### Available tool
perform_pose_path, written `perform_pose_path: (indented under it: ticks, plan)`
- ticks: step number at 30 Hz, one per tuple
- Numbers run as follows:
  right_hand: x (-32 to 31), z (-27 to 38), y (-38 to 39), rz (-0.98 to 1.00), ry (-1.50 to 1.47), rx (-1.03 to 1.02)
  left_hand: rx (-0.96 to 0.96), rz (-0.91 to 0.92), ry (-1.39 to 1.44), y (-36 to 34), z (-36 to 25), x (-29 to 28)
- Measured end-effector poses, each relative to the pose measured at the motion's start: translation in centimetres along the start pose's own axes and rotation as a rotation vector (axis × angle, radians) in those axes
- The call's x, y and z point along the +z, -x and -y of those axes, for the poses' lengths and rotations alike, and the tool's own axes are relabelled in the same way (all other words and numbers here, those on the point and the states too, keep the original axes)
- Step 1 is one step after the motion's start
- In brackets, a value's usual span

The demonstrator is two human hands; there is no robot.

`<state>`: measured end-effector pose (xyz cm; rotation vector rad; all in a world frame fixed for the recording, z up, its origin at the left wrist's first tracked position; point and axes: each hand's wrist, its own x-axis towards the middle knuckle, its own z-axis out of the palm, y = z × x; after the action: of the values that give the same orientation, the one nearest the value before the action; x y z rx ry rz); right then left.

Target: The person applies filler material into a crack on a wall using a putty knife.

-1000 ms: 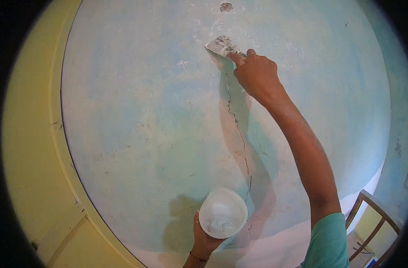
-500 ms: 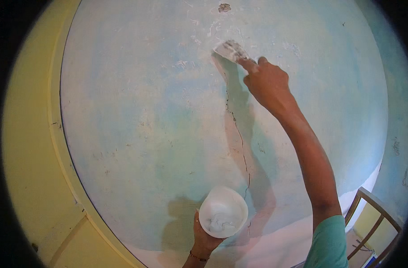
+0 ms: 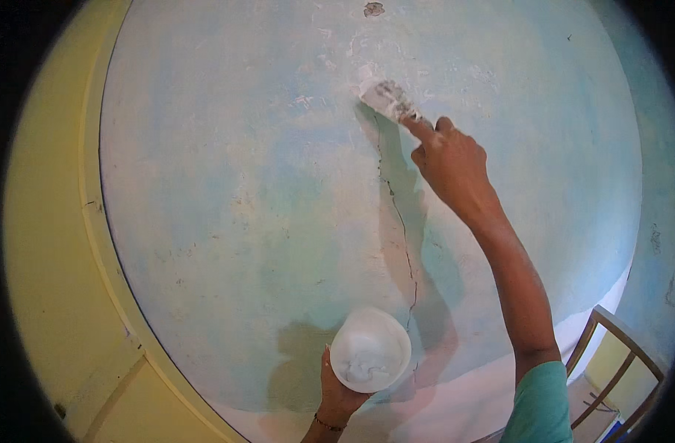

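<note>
My right hand (image 3: 457,164) is closed round a putty knife (image 3: 387,100), its forefinger stretched along the tool. White filler smears the blade, whose edge meets the wall at the upper end of a long crack (image 3: 401,214). Fresh white filler (image 3: 367,72) shows on the wall just above the blade. Lower down, my left hand (image 3: 339,390) grips a white plastic tub (image 3: 385,328) from below and the left side. The tub's mouth faces me, with white filler (image 3: 370,364) inside. Most of the left fingers are hidden behind the tub.
The pale blue-green wall (image 3: 204,184) carries scuffs and white patches. A small chipped hole (image 3: 373,9) is near the top. A yellow wall and trim (image 3: 49,221) run down the left. At the lower right stands a brown railing or chair frame (image 3: 632,343).
The putty knife and my right hand have moved down and slightly right along the crack. White filler now shows where the blade was. My left hand and the tub have hardly moved.
</note>
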<state>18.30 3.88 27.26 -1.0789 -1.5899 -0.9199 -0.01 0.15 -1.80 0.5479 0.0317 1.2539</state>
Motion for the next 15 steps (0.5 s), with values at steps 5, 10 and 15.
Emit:
perform_pose_path:
  ticks: [5, 10, 15]
  plan:
    - [2.7, 0.2, -3.8, -0.133, 0.062, -0.026, -0.008, 0.002, 0.028, -0.2, -0.1, 0.5]
    - [3.1, 0.7, -2.0, -0.096, 0.051, -0.006, -0.003, -0.015, 0.016, -0.1, -0.4, -0.2]
    - [-0.3, 0.4, -0.5, 0.08, 0.003, 0.042, 0.038, -0.014, 0.004, 0.6, -0.9, -0.3]
